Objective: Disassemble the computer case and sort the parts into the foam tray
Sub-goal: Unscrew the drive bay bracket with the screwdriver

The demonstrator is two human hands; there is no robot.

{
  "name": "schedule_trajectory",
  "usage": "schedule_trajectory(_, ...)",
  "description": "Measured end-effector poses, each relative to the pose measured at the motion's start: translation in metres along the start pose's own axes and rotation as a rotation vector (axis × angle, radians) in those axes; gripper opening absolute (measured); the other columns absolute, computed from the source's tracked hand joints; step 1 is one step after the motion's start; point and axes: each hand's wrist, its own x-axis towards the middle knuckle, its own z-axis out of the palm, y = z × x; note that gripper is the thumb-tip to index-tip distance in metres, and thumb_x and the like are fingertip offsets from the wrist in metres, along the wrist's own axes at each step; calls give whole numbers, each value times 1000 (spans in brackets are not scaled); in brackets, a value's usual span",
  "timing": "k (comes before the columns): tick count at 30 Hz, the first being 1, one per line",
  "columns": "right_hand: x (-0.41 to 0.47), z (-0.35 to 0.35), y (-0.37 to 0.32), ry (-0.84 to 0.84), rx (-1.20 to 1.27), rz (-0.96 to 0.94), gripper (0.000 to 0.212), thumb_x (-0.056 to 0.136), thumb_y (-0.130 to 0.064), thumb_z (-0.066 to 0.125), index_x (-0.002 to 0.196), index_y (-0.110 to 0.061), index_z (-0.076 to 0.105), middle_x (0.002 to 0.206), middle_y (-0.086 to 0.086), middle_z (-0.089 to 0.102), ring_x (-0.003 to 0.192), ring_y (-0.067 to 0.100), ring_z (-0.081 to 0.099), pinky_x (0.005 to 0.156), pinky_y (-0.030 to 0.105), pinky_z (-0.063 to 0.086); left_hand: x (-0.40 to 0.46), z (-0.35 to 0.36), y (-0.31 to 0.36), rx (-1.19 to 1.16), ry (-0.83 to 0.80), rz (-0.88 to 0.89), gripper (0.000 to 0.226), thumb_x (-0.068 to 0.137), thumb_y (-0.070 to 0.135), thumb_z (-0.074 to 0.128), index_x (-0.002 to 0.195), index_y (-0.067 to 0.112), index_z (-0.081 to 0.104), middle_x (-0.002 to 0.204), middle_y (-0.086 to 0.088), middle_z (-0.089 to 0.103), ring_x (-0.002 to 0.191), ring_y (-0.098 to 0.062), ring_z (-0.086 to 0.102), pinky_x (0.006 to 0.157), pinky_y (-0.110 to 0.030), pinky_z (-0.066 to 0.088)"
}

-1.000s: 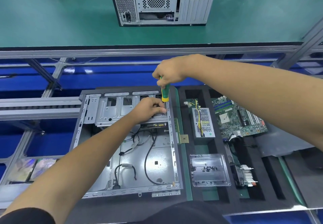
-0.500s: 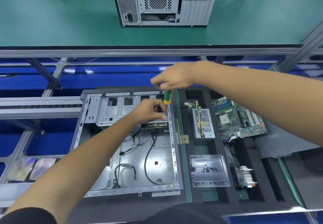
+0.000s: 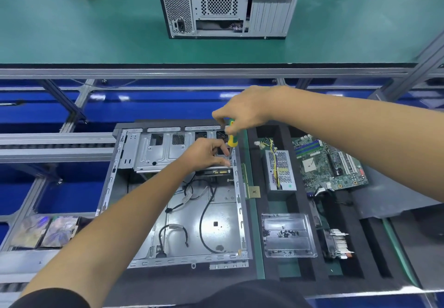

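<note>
Green workbench (image 3: 96,31), blue floor (image 3: 144,108)

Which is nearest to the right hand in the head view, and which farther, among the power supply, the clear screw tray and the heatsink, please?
From the right hand, which grips the screwdriver:
1. Power supply, just below and right of it, at the foam tray's far end.
2. Clear screw tray, mid tray, toward the person.
3. Heatsink, right of the screw tray, farthest.

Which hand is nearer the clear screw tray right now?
Left, narrowly. The left hand rests on the drive cage, up and left of the clear screw tray. The right hand grips the screwdriver farther up.
</note>
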Motion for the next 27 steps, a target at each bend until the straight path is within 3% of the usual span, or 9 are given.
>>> schedule_trajectory(2, -1, -1, 0, 31, -22, -16, 15, 100, -40, 37, 107, -30, 46, 85, -1, 57, 72, 23, 52, 59, 36, 33, -1, 1, 0, -7, 7, -7, 27, 68, 50, 91, 83, 39, 72, 53, 17, 40, 54, -7, 35, 50, -18, 28)
schedule_trajectory(6, -5, 0, -2, 24, 76, -52, 35, 90, -24, 55, 121, -35, 43, 105, 0, 40, 61, 25, 48, 53, 36, 32, 0, 1, 0, -1, 11, -8, 27, 68, 52, 90, 82, 40, 71, 52, 17, 40, 54, -7, 35, 51, -20, 26)
schedule_trajectory(10, 0, 5, -6, 98, -23, 30, 20, 100, -45, 42, 113, -29, 44, 85, 2, 56, 66, 20, 48, 54, 35, 25, -1, 1, 0, 11, 16, -7, 29, 69, 52, 90, 84, 35, 72, 53, 18, 42, 54, -7, 36, 50, -19, 28)
schedule_trajectory(12, 1, 6, -4, 96, 12, -5, 13, 99, -34, 44, 111, -29, 45, 84, 2, 55, 71, 24, 50, 54, 35, 25, -1, 2, 0, -2, 18, -11, 29, 68, 50, 91, 84, 34, 72, 52, 19, 43, 54, -7, 36, 50, -19, 28)
schedule_trajectory(14, 1, 5, -3, 59, 67, -41, 29, 91, -22, 54, 116, -33, 45, 93, -2, 46, 71, 23, 50, 54, 33, 26, -2, 2, 1, -14, 21, -15, 29, 69, 49, 91, 84, 33, 73, 52, 19, 43, 54, -7, 36, 51, -19, 27)
schedule_trajectory(16, -1, 4, -5, 40, 103, -5, 29, 91, -28, 58, 117, -33, 46, 94, -4, 45, 70, 19, 49, 55, 33, 28, -2, 1, 1, -25, 20, -6, 29, 69, 47, 92, 85, 31, 74, 52, 19, 43, 54, -6, 36, 51, -19, 27)
schedule_trajectory(19, 2, 2, -4, 36, 7, 88, 20, 100, -44, 40, 109, -29, 49, 85, -2, 56, 73, 20, 51, 57, 34, 29, -2, 2, 1, -21, 23, 3, 29, 69, 47, 92, 85, 30, 75, 52, 18, 42, 54, -6, 36, 52, -19, 26)
schedule_trajectory(24, 3, -1, -4, -26, 146, 20, 31, 86, -10, 53, 112, -27, 50, 92, 0, 48, 69, 23, 48, 55, 34, 30, -2, 2, 0, -30, 22, 3, 27, 70, 49, 91, 84, 33, 74, 53, 19, 44, 54, -6, 38, 52, -18, 28)
schedule_trajectory(27, 3, 2, -3, -93, 201, 110, 19, 92, -29, 58, 109, -24, 51, 93, 7, 58, 69, 21, 49, 56, 32, 31, -2, 2, -2, -40, 24, 1, 25, 71, 48, 90, 84, 33, 75, 53, 18, 45, 53, -6, 38, 51, -17, 28)
